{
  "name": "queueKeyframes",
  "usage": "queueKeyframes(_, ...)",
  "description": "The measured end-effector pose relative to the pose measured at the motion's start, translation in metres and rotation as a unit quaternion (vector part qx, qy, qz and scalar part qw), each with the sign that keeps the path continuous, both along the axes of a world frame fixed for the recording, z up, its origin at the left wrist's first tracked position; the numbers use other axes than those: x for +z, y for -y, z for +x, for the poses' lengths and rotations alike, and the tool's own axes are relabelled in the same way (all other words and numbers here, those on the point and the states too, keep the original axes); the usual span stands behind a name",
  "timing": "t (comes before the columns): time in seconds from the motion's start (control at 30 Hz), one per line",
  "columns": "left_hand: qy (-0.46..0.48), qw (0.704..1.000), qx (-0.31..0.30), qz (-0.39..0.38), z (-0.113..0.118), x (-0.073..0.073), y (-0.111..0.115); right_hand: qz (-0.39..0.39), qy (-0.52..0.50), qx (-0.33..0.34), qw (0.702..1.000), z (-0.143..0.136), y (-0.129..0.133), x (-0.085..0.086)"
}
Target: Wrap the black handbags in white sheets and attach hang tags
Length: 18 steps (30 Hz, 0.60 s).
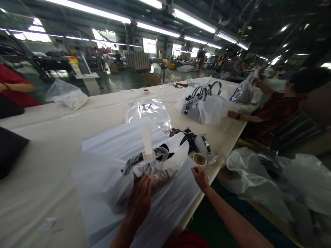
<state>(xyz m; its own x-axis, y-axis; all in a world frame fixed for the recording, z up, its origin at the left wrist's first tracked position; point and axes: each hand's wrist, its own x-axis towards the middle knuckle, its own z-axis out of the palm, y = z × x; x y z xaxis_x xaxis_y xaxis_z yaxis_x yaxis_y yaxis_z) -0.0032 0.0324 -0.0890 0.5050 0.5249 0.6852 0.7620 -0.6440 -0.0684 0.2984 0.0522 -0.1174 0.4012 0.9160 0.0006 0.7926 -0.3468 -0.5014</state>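
A handbag (165, 176) lies on the table, loosely wrapped in white tissue paper (100, 148), with dark parts showing through. A pale paper strip (147, 137) stands up from its top. My left hand (141, 194) presses on the near side of the bundle, fingers together on gathered paper; its thumb is hidden. My right hand (200, 177) is closed at the table's right edge, just below a tape roll (200, 159). Whatever its fingertips pinch is too small to make out.
Clear plastic bags (148, 112) lie behind the bundle, with black strap-like pieces (190, 139) to the right. Farther back is a grey handbag (198, 108) in tissue. A co-worker's arm (245, 117) reaches in from the right. Plastic sheeting (258, 179) is heaped beside the table.
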Motion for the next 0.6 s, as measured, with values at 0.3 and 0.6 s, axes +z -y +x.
queueKeyframes(0.3,-0.006,0.999,0.031,-0.021,-0.002,-0.010,0.006,0.012,0.217,0.102,0.971,0.103,-0.109,0.018)
queueKeyframes(0.6,-0.051,0.994,0.100,-0.014,0.013,0.004,0.030,-0.022,0.323,0.213,0.922,0.137,-0.198,0.012)
